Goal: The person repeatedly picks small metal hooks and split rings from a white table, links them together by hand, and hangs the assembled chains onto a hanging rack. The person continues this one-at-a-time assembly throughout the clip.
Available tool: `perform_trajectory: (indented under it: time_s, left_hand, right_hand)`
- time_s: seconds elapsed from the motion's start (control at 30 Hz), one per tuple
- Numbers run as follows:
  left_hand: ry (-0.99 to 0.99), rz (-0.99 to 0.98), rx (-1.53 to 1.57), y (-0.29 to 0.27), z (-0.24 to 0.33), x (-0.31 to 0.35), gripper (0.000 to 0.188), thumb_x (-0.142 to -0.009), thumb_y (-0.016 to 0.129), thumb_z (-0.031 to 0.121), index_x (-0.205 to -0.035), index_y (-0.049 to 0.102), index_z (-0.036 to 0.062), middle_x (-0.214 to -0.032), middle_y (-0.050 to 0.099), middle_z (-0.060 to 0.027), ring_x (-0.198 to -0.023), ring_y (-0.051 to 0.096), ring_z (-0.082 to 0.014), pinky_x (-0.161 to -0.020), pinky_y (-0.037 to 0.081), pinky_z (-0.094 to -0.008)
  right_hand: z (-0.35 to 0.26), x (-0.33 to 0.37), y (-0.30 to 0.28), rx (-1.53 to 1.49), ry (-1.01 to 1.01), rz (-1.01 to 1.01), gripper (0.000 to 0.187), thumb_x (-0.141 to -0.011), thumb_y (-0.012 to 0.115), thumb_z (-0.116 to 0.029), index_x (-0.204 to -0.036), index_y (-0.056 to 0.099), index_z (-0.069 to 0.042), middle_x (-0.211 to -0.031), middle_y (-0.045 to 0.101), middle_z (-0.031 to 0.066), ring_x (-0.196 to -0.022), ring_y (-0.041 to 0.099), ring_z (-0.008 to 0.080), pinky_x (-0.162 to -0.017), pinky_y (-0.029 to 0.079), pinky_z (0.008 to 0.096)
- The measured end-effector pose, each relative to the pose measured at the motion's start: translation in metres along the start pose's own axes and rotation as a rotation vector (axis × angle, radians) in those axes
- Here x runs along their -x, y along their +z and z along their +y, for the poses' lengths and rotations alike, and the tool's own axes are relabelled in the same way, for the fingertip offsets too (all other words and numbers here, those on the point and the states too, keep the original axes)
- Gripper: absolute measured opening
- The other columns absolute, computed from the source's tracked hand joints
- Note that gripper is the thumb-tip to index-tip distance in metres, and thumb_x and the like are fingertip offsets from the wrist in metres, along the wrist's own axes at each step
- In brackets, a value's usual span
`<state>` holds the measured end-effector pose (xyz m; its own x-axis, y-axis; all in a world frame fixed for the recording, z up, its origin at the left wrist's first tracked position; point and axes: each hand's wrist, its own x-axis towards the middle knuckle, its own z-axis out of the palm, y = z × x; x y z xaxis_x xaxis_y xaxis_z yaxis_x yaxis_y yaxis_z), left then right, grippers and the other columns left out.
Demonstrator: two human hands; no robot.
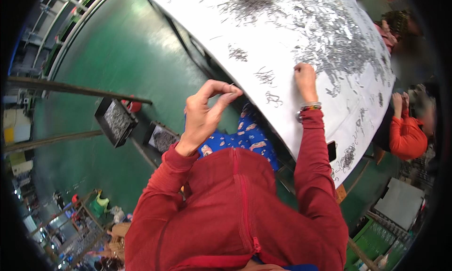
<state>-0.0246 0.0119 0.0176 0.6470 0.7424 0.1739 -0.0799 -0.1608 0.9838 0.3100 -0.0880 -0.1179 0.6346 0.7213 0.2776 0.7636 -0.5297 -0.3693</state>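
Observation:
My left hand (200, 113) is raised just off the left edge of a white-topped table (287, 113), thumb and forefinger pinched together. Whatever sits between those fingertips is too small to make out. Over the tabletop, my right hand (306, 80) is closed with its fingers curled down, hiding anything in them. It is at the near edge of a wide spread of small, thin grey metal pieces (339, 42). Between my hands lie small separate clusters of dark thin pieces (264, 75), with another cluster (273, 99) nearer me.
A dark phone (332, 151) lies by my right forearm. Black bins of small metal pieces (117, 120) (161, 138) stand left of the table. Across the table's right side, a person in an orange sleeve (407, 137) works close by. More dark pieces (348, 157) lie at the near right.

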Motion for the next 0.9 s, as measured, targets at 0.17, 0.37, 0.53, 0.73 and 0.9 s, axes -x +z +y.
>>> perform_trajectory:
  time_s: [0.17, 0.37, 0.53, 0.73, 0.9]
  left_hand:
    - [-0.032, 0.061, 0.151, 0.008, -0.003, 0.001, 0.005, -0.089, 0.060, -0.005, -0.094, 0.061, -0.0046, -0.094, 0.070, -0.0129, -0.090, 0.066, -0.0165, -0.083, 0.051, -0.0278]
    - [-0.054, 0.043, 0.174, 0.009, -0.008, 0.005, 0.006, -0.089, 0.063, -0.003, -0.094, 0.060, -0.0041, -0.094, 0.069, -0.0124, -0.091, 0.065, -0.0160, -0.084, 0.051, -0.0281]
    - [-0.040, 0.032, 0.209, 0.008, -0.014, 0.003, 0.007, -0.089, 0.064, -0.002, -0.094, 0.061, -0.0032, -0.093, 0.069, -0.0122, -0.091, 0.065, -0.0159, -0.084, 0.051, -0.0282]
    - [-0.026, -0.017, 0.114, 0.007, -0.021, 0.004, 0.006, -0.088, 0.062, -0.004, -0.094, 0.063, -0.0026, -0.092, 0.070, -0.0105, -0.089, 0.066, -0.0158, -0.083, 0.051, -0.0285]
    - [-0.007, -0.089, -0.002, 0.011, -0.031, 0.006, 0.006, -0.089, 0.062, -0.001, -0.094, 0.063, -0.0027, -0.089, 0.071, -0.0090, -0.085, 0.067, -0.0148, -0.079, 0.052, -0.0270]
  right_hand:
    - [0.002, 0.007, 0.004, -0.125, -0.017, 0.041, 0.016, -0.074, 0.049, 0.003, -0.078, 0.064, 0.003, -0.078, 0.062, 0.0260, -0.080, 0.062, 0.0432, -0.074, 0.048, 0.0497]
    - [-0.002, 0.018, -0.009, -0.165, -0.038, 0.040, 0.014, -0.074, 0.049, 0.005, -0.078, 0.062, 0.005, -0.079, 0.059, 0.0277, -0.079, 0.059, 0.0441, -0.071, 0.048, 0.0466]
    - [-0.014, 0.013, -0.022, -0.202, 0.077, 0.020, 0.013, -0.077, 0.050, 0.005, -0.082, 0.062, 0.003, -0.078, 0.062, 0.0237, -0.077, 0.061, 0.0410, -0.069, 0.048, 0.0462]
    - [-0.090, 0.042, -0.060, -1.131, 0.359, -0.083, 0.014, -0.084, 0.067, 0.002, -0.097, 0.065, 0.005, -0.082, 0.066, 0.0082, -0.069, 0.067, 0.0146, -0.065, 0.057, 0.0242]
    - [-0.164, 0.074, -0.083, -1.411, 0.243, -0.229, 0.018, -0.085, 0.065, 0.006, -0.103, 0.063, 0.007, -0.094, 0.066, 0.0121, -0.081, 0.066, 0.0160, -0.074, 0.058, 0.0278]
